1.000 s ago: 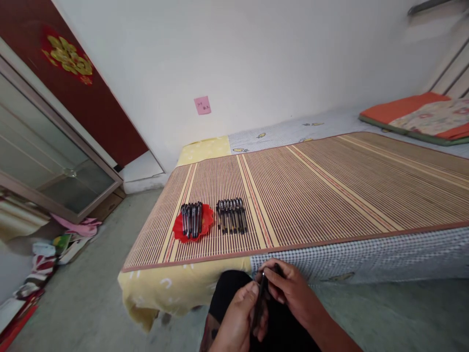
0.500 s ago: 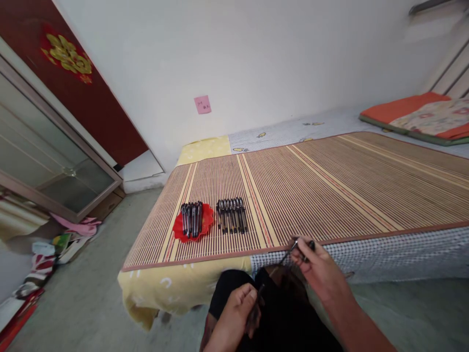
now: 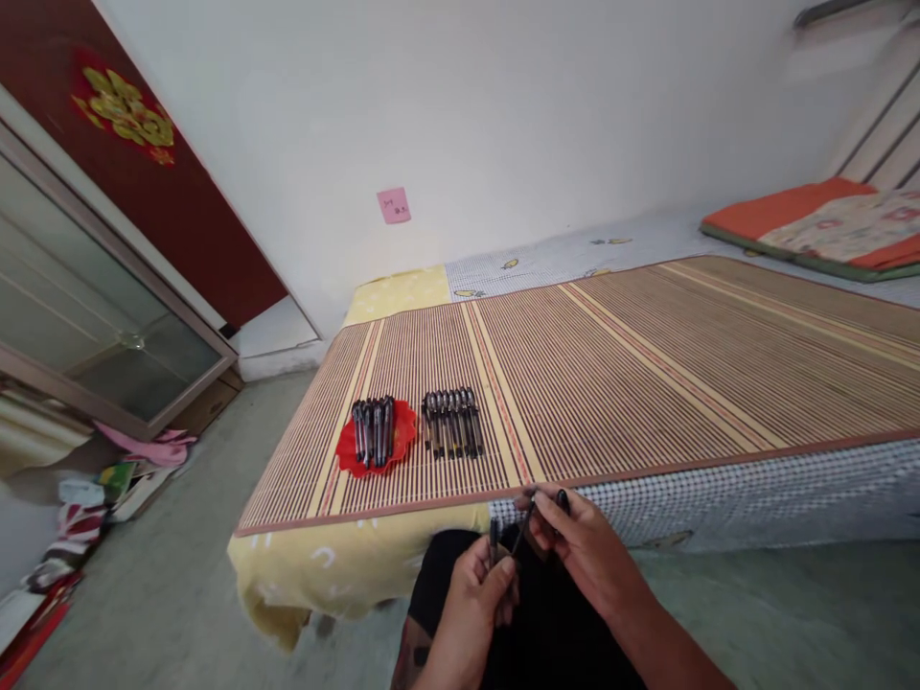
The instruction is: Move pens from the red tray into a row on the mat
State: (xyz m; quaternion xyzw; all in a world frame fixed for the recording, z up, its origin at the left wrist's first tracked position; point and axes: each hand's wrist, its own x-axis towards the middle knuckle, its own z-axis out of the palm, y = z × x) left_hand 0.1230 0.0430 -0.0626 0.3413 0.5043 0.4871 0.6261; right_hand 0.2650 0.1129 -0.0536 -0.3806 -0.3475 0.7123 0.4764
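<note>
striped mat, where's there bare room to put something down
The widest bare patch on the striped mat runs right from the row of pens toward the folded orange bedding; another lies behind that row, up to the mat's far edge. Front left is crowded: the red dish, holding other pens, sits close beside that row.

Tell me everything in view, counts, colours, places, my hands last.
Striped mat: one, brown and tan, centre.
Bed cover: one, yellow and checked, under mat.
Fluted dish: one, red, on mat.
Dish pens: several, dark, in dish.
Row of pens: several, dark, right of dish.
Bedding: one, orange and floral, right.
Wall: one, white, behind mat.
Note: one, pink, on wall.
Emblemed panel: one, red and gold, upper left.
Glass panel: one, pale-framed, left.
Clutter: uncounted, mixed, lower left.
Bar: one, dark, upper right.
Leg: at least one, black, bottom.
Left hand: one, bare, bottom, holding pen part.
Right hand: one, bare, alongside, pinching slim piece.
</note>
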